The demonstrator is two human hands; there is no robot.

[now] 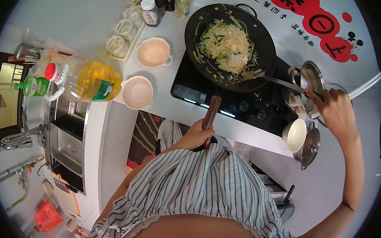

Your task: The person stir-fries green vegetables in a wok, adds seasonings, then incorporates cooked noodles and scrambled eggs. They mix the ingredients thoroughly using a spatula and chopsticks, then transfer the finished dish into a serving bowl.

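Observation:
A black wok (193, 67) rests on the black glass cooktop (224, 104), its loop handle at the far rim. Inside lie thin pale noodles (229, 46) mixed with green vegetable pieces and yellow bits. My left hand (196, 134) is closed around the wok's brown wooden handle (213, 107) close to my body. With my right hand (336, 110) I grip the dark handle of a metal spatula (284, 83) at the right. The spatula's blade lies among the food at the wok's right side, partly covered by noodles.
Two scalloped pink bowls (153, 52) (137, 93) stand left of the cooktop, beside a large oil bottle (98, 82). Seasoning jars (125, 29) and sauce bottles (150, 13) line the back left. Steel pots (312, 75), a cream bowl (295, 135) and a glass-lidded pot (309, 147) crowd the right. A sink (68, 144) is far left.

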